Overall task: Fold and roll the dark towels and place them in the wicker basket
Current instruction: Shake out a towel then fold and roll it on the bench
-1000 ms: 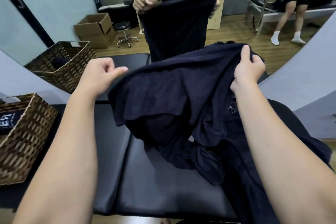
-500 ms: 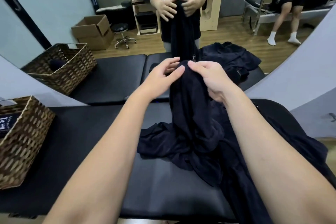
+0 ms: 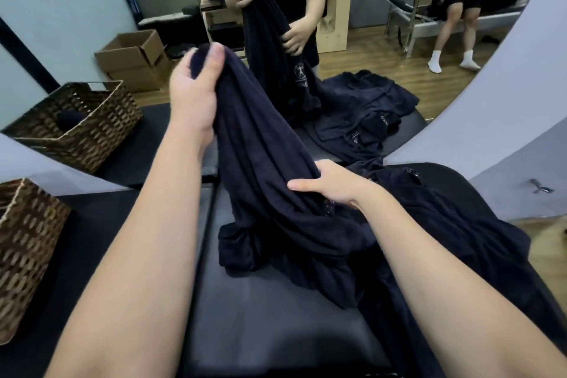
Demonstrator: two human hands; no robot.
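A dark navy towel [image 3: 264, 169] hangs bunched lengthwise between my hands above the black padded table [image 3: 276, 325]. My left hand [image 3: 196, 92] grips its upper end, raised high. My right hand [image 3: 331, 187] holds it lower down, fingers wrapped round the gathered cloth. Its bottom end lies crumpled on the table. More dark towels [image 3: 460, 224] are heaped on the table at the right. The wicker basket [image 3: 27, 242] stands at the table's left edge; its inside is mostly out of view.
A large mirror faces me, showing my reflection [image 3: 276, 3], a mirrored basket [image 3: 82, 120] and mirrored towels [image 3: 365, 110]. Also reflected are a cardboard box [image 3: 135, 61] and a seated person [image 3: 460, 3] on a bench.
My hands, together at the towel's top before, have parted. The left has lifted the upper end up and left; the right has slid down the gathered towel.
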